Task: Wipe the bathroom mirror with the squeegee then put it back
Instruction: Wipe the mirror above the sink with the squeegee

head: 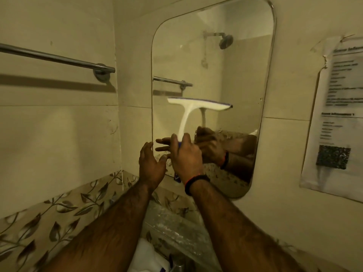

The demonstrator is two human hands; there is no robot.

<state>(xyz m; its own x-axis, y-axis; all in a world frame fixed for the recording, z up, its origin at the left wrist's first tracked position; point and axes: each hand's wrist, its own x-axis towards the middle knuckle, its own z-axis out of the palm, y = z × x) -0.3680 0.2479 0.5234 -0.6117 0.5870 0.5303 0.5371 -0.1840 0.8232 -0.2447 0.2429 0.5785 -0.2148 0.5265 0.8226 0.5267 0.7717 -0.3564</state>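
Observation:
A rounded rectangular mirror (231, 71) hangs on the tiled wall ahead. A white squeegee (188, 107) with a blue-edged blade rests against the glass near its middle, blade horizontal and handle pointing down. My right hand (186, 156) is closed around the lower end of the handle; a dark band with a red edge sits on that wrist. Just to its left, my left hand (150, 165) hovers with spread fingers, holding nothing, close to the mirror's lower left edge. The glass reflects both hands and the squeegee.
A metal towel bar (59, 58) runs along the left wall. A printed paper sheet (337, 114) with a code square is stuck to the wall right of the mirror. Below are a leaf-patterned tile band (59, 209), a glass shelf (172, 224) and a tap (178, 264).

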